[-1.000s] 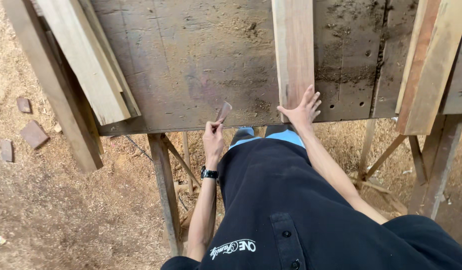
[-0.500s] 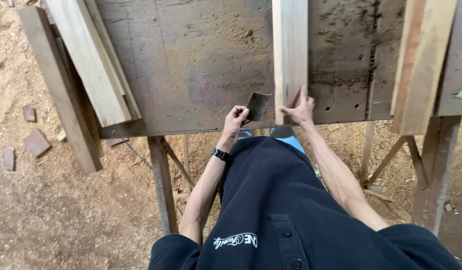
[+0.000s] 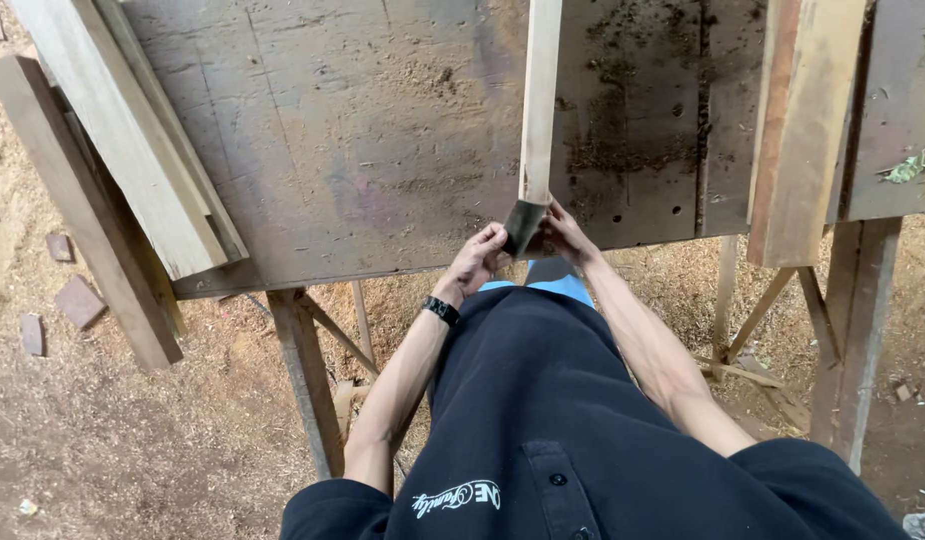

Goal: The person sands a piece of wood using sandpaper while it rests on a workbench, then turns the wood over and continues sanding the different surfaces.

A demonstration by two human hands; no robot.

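Two hands meet on a small dark sheet at the near end of a narrow wooden strip.

Both hands close on the dark sheet (image 3: pixel 523 226): the left hand (image 3: pixel 479 262) grips its near left edge with curled fingers, and the right hand (image 3: pixel 565 235) pinches its right side, touching the strip's end. The wooden strip (image 3: pixel 539 100) stands on edge and runs straight away from the person across the worn, dusty workbench (image 3: pixel 362 140). A black wristband (image 3: pixel 441 310) sits on the left wrist. To the left, pale planks (image 3: pixel 122 130) lie slanted over the bench corner, with a darker plank (image 3: pixel 82 210) beside them. To the right, a reddish-edged board (image 3: pixel 797 130) lies on the bench, overhanging its near edge. Below, the bench legs (image 3: pixel 307 380) stand in sawdust (image 3: pixel 132 440), where small brick pieces (image 3: pixel 79 300) lie well apart from the hands.
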